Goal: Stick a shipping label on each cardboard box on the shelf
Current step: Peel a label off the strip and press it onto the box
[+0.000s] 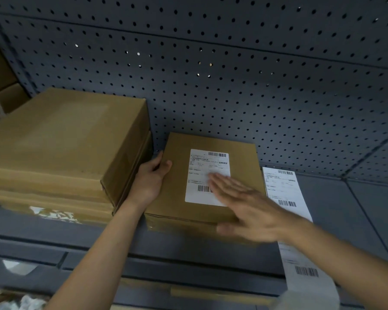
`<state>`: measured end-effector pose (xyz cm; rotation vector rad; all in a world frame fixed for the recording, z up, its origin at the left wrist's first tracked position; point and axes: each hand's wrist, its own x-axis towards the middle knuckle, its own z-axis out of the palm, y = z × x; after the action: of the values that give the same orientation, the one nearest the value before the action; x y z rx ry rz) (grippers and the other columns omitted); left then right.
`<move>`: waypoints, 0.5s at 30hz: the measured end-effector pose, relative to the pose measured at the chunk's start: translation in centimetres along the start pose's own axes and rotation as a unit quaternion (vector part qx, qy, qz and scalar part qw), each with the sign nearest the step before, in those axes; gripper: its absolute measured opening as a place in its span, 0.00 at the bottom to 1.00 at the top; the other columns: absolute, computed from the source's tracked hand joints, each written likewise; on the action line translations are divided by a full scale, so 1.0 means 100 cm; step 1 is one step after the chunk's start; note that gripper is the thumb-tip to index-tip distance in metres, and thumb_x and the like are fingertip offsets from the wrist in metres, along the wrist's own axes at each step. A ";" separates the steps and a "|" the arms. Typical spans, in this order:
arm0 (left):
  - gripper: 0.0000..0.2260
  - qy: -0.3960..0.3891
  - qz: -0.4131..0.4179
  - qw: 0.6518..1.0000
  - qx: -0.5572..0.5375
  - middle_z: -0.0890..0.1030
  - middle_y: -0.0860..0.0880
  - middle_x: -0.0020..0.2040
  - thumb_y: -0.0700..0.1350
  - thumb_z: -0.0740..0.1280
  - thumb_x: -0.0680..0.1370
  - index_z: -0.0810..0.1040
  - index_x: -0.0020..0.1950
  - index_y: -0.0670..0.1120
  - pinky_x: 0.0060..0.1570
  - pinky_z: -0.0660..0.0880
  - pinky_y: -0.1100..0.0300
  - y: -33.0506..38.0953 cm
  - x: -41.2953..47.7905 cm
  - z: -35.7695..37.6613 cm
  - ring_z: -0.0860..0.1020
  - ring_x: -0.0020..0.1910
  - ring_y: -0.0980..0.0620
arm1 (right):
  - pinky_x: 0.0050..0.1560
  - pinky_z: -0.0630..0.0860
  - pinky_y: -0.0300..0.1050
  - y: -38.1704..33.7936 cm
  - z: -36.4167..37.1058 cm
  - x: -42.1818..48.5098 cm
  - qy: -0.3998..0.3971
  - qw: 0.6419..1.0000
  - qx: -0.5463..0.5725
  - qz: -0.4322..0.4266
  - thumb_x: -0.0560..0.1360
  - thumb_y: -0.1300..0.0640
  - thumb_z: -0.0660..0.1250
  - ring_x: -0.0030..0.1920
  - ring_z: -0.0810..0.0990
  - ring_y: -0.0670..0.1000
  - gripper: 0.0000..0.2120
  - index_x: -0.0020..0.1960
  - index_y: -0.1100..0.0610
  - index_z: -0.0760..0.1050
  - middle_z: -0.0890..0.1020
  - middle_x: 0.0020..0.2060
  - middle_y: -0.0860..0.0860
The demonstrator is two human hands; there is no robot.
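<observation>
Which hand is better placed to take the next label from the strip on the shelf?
Probably the right. The right hand is open, flat over the small box, just beside the label strip. The left hand grips the box's opposite edge.

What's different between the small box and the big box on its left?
The small box carries a white shipping label; the big box shows none. The big box is wider and tops a stack; the small box sits lower. The left hand grips the small box, not the big box. Both are brown cardboard.
</observation>
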<state>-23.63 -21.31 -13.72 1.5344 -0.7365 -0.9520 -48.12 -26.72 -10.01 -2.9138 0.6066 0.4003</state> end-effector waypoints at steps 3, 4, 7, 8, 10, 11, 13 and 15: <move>0.20 0.002 -0.006 1.000 0.000 0.78 0.61 0.50 0.45 0.63 0.83 0.67 0.75 0.49 0.35 0.73 0.77 0.002 -0.001 0.000 0.80 0.38 0.70 | 0.79 0.40 0.47 0.027 -0.008 0.017 0.006 0.998 0.016 0.062 0.69 0.22 0.34 0.76 0.30 0.46 0.48 0.77 0.51 0.29 0.31 0.76 0.48; 0.21 0.002 -0.009 1.000 0.000 0.78 0.61 0.50 0.46 0.63 0.83 0.67 0.76 0.49 0.35 0.73 0.76 0.002 -0.001 -0.001 0.81 0.38 0.68 | 0.79 0.40 0.47 0.033 -0.012 0.022 0.004 0.997 0.019 0.081 0.70 0.23 0.35 0.76 0.31 0.46 0.47 0.78 0.51 0.29 0.31 0.76 0.48; 0.21 0.002 -0.008 1.000 0.000 0.79 0.60 0.52 0.45 0.63 0.82 0.67 0.76 0.48 0.35 0.73 0.77 0.005 -0.003 0.000 0.78 0.41 0.67 | 0.76 0.35 0.42 0.042 -0.020 0.032 0.010 0.994 0.025 0.110 0.71 0.24 0.38 0.74 0.30 0.43 0.47 0.78 0.53 0.32 0.33 0.77 0.48; 0.21 0.001 -0.006 1.000 0.000 0.79 0.58 0.54 0.45 0.63 0.82 0.67 0.76 0.48 0.35 0.73 0.77 0.006 -0.005 0.000 0.77 0.41 0.68 | 0.74 0.34 0.40 0.043 -0.022 0.034 0.012 0.993 0.029 0.114 0.70 0.24 0.38 0.73 0.30 0.42 0.48 0.79 0.54 0.33 0.34 0.77 0.47; 0.22 0.002 -0.003 1.000 0.000 0.78 0.54 0.60 0.45 0.63 0.82 0.66 0.76 0.47 0.34 0.72 0.78 0.008 -0.006 0.001 0.77 0.43 0.67 | 0.74 0.35 0.40 0.043 -0.020 0.036 0.022 0.993 0.027 0.117 0.70 0.23 0.38 0.74 0.31 0.43 0.49 0.79 0.54 0.33 0.35 0.77 0.49; 0.22 0.003 -0.001 1.000 0.002 0.77 0.53 0.61 0.45 0.63 0.82 0.66 0.76 0.47 0.34 0.72 0.78 0.009 -0.007 0.001 0.76 0.43 0.67 | 0.75 0.36 0.41 0.042 -0.018 0.036 0.027 0.992 0.029 0.118 0.70 0.23 0.38 0.75 0.32 0.44 0.50 0.79 0.55 0.33 0.35 0.78 0.49; 0.23 0.002 0.001 1.000 0.018 0.76 0.55 0.62 0.46 0.63 0.82 0.65 0.77 0.48 0.35 0.71 0.78 0.010 -0.008 0.000 0.76 0.45 0.66 | 0.77 0.37 0.43 0.044 -0.014 0.036 0.039 0.990 0.046 0.126 0.70 0.22 0.38 0.76 0.32 0.45 0.50 0.79 0.54 0.34 0.35 0.78 0.49; 0.23 -0.001 0.002 0.999 0.036 0.76 0.56 0.63 0.48 0.63 0.82 0.64 0.77 0.49 0.38 0.72 0.77 0.012 -0.010 -0.001 0.76 0.46 0.65 | 0.79 0.41 0.49 0.044 -0.009 0.032 0.069 0.984 0.078 0.144 0.70 0.21 0.40 0.77 0.34 0.46 0.50 0.80 0.53 0.36 0.36 0.78 0.48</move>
<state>-23.91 -20.63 -12.33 1.5935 -0.7836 -0.9329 -46.94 -32.11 -10.45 -2.7253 1.0371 0.1714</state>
